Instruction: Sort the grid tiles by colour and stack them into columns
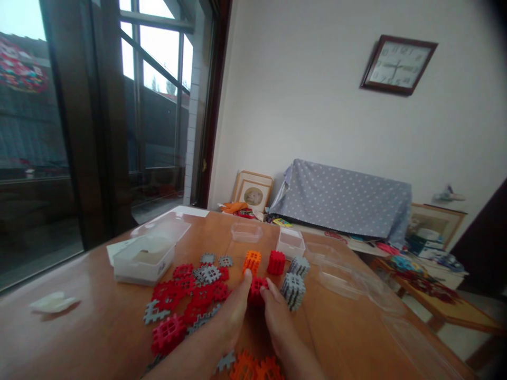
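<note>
Between my left hand point(236, 306) and my right hand point(276, 309) is a stack of red interlocking plastic pieces point(257, 289), gripped from both sides. Just beyond it stands an orange stack point(252, 260), with a smaller red stack point(276, 262) to its right. Two grey stacks, a nearer one point(293, 290) and a farther one point(300, 266), are right of my right hand. Loose red pieces point(200, 301) and grey pieces point(156, 312) lie spread left of my left hand. Another red stack point(169, 332) rests by my left forearm, and orange pieces point(257, 368) lie between my forearms.
A translucent box point(144, 262) sits at the left of the wooden table point(99, 327), near a white scrap point(54, 303). Farther back are a shallow clear tray point(246, 232) and a white box point(291, 243). Clear plastic containers point(343, 279) line the right side.
</note>
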{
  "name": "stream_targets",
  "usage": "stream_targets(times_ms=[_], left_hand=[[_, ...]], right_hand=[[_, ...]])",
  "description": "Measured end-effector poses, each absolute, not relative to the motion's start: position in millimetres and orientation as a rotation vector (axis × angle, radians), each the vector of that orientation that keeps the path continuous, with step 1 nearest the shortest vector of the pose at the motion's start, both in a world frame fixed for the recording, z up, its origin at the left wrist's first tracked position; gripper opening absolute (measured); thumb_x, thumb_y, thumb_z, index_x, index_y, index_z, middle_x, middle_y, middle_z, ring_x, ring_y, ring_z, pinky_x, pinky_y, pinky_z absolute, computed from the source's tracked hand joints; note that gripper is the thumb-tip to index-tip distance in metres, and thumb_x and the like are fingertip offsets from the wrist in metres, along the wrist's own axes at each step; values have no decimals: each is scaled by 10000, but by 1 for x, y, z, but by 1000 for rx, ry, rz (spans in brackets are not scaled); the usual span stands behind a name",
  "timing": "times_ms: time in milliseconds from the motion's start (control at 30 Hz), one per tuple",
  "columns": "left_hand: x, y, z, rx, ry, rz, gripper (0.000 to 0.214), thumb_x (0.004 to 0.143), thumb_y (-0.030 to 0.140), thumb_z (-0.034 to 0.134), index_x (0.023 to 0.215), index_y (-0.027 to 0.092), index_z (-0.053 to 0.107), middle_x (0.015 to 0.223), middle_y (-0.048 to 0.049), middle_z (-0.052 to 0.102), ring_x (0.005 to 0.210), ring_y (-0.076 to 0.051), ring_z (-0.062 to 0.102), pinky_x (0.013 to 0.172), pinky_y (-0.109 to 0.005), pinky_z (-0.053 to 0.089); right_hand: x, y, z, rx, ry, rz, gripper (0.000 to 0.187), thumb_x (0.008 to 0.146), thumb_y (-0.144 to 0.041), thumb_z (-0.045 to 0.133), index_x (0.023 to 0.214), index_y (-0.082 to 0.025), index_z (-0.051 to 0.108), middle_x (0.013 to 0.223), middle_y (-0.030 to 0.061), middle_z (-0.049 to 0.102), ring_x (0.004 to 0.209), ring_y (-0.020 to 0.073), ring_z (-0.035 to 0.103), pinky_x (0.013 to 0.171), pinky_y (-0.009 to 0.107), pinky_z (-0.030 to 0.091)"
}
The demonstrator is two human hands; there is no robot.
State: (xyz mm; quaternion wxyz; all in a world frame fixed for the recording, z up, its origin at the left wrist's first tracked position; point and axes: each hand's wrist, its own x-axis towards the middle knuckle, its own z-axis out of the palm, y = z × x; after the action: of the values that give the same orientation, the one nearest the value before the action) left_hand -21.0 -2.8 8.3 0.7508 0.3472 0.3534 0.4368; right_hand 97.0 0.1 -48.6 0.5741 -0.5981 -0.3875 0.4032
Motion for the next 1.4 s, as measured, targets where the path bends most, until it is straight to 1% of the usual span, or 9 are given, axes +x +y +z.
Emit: stream_targets(times_ms=[133, 267, 433, 533, 800, 1000, 1200, 1300, 1400], left_hand=[[-21, -4, 8, 782, 731, 980, 607, 932, 633, 461, 1335, 201, 600, 1421, -88, 604, 1431, -241, 425, 1249, -393, 203], [-23, -5, 13, 801, 687, 942, 605, 954, 624, 414, 1360, 206, 579, 1434, -76, 593, 1465, -233, 367, 1259, -415, 172], [-28, -2, 17, 809, 780, 873, 694, 944, 689, 336, 1407, 211, 534, 1599, -22, 359, 1541, -200, 76, 1270, -416, 40], [-29, -2, 18, 807, 810, 851, 758, 929, 730, 296, 1447, 212, 489, 1627, -4, 277, 1536, -195, 5, 1266, -414, 6], [-24, -6, 14, 809, 834, 852, 747, 920, 715, 374, 1460, 210, 485, 1622, -31, 284, 1533, -227, 25, 1265, -444, 18], [-22, -5, 14, 798, 848, 846, 757, 919, 716, 373, 1491, 225, 442, 1642, -16, 213, 1532, -220, 15, 1263, -428, 8], [-24, -8, 20, 799, 767, 888, 732, 920, 708, 387, 1452, 216, 496, 1599, -44, 352, 1531, -219, 12, 1258, -456, 0], [-26, -11, 23, 814, 712, 872, 774, 913, 718, 388, 1475, 191, 463, 1619, -50, 304, 1530, -206, -3, 1259, -423, -8], [-25, -11, 23, 820, 698, 856, 771, 921, 705, 385, 1499, 196, 428, 1631, -47, 269, 1531, -202, 3, 1263, -407, 0]], right_hand=[[100, 0, -49, -1438, -901, 946, 653, 834, -467, 602, 1404, -152, 564, 1515, 90, 486, 1455, 269, 376, 1227, 414, 196], [100, -3, -47, -1414, -869, 975, 637, 847, -487, 599, 1404, -180, 567, 1522, 68, 478, 1463, 258, 364, 1230, 420, 195], [103, -6, -46, -1400, -828, 976, 638, 835, -502, 617, 1394, -197, 576, 1517, 62, 486, 1455, 257, 377, 1226, 433, 215], [105, -9, -44, -1379, -796, 976, 619, 833, -495, 618, 1380, -205, 592, 1503, 64, 503, 1442, 265, 400, 1217, 435, 245], [103, -10, -44, -1336, -804, 1039, 653, 847, -491, 623, 1416, -179, 552, 1527, 73, 466, 1457, 252, 375, 1231, 427, 211], [103, -9, -46, -1329, -783, 1042, 661, 859, -481, 612, 1441, -180, 522, 1546, 63, 433, 1466, 250, 357, 1228, 428, 227], [103, -10, -44, -1354, -794, 1055, 714, 873, -468, 584, 1496, -154, 431, 1594, 47, 344, 1508, 223, 256, 1244, 400, 155], [102, -12, -42, -1358, -805, 1053, 730, 883, -475, 567, 1504, -126, 408, 1606, 56, 323, 1514, 217, 240, 1246, 399, 132], [102, -13, -41, -1349, -821, 1053, 737, 889, -489, 558, 1507, -120, 401, 1604, 61, 328, 1507, 218, 262, 1242, 407, 154]])
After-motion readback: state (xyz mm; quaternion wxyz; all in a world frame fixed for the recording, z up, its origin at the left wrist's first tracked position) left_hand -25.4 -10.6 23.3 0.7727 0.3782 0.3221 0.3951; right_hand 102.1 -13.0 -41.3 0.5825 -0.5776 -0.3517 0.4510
